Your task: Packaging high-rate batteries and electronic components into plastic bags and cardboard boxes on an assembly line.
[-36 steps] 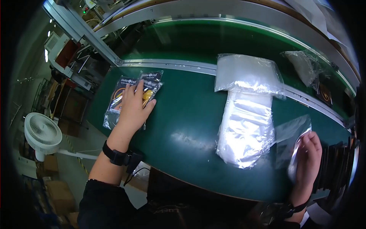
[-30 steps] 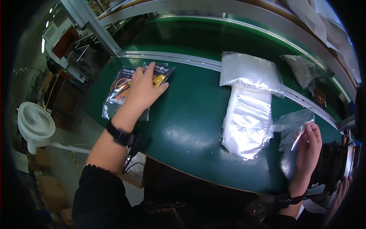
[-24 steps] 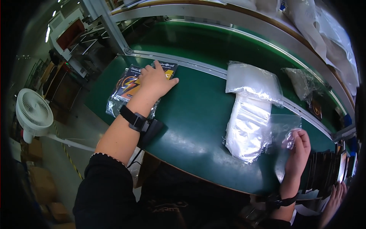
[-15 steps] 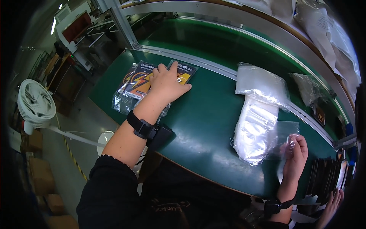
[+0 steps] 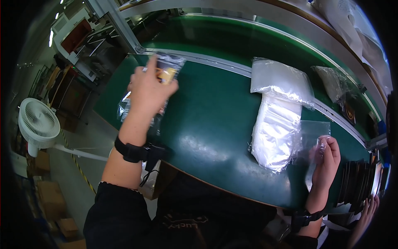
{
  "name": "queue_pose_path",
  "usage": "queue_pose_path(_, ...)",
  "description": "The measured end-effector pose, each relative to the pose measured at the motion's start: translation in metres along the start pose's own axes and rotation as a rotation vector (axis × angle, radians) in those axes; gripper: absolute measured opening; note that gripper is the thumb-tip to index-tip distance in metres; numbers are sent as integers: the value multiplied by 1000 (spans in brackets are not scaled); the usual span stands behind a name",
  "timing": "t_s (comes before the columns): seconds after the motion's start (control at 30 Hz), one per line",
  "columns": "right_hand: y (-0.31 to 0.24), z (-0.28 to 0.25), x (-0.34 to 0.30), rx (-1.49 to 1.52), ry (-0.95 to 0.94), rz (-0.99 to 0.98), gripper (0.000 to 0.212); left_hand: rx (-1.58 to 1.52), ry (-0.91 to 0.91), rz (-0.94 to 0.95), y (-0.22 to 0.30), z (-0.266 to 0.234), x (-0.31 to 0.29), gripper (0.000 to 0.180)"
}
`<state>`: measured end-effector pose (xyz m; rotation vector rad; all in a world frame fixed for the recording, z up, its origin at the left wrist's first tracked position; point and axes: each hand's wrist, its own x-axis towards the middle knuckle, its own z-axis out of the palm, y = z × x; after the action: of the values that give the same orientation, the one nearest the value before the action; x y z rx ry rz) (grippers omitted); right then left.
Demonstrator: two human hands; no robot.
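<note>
At the left of the green table, my left hand (image 5: 149, 89) lies over packaged cards. Its fingers are spread, blurred by motion. A dark and yellow card in a clear bag (image 5: 171, 68) shows between its index finger and thumb. My hand and forearm largely hide the other packages. On the right, my right hand (image 5: 326, 157) is closed, pinching the edge of a clear plastic bag (image 5: 313, 132). This bag reaches left to a pile of clear bags (image 5: 277, 133), beside my fingers. A plump pack of bags (image 5: 282, 79) lies at the far end of that pile.
A metal rail (image 5: 203, 61) runs along the table's far edge, with a green surface beyond. Another clear bag (image 5: 331, 81) lies past the rail. Dark upright cards (image 5: 358, 182) stand at the right, near another person's hand (image 5: 369, 209). A white fan (image 5: 39, 122) stands left.
My left hand has moved left, and the dark and yellow package has shifted left with it. My right hand keeps its pinch on the clear bag. The whole view has shifted slightly.
</note>
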<state>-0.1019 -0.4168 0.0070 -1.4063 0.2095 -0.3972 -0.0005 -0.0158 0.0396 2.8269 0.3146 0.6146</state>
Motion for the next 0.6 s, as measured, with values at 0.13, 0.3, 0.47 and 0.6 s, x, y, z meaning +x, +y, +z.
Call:
queue_pose_path(0.13,1,4,2,6,-26,-6,9,193,-136,-163,-33,2,6,92)
queue_pose_path(0.3,0,3,3,4,-7,6,9,236,-231,-204,-39,7,12,99)
queue_pose_path(0.47,1,-2,3,8,21,15,9,173,-245,-156,-33,3,18,101)
queue_pose_path(0.6,-2,-2,4,-40,-24,41,11,33,-123,-89,-56,-6,26,99)
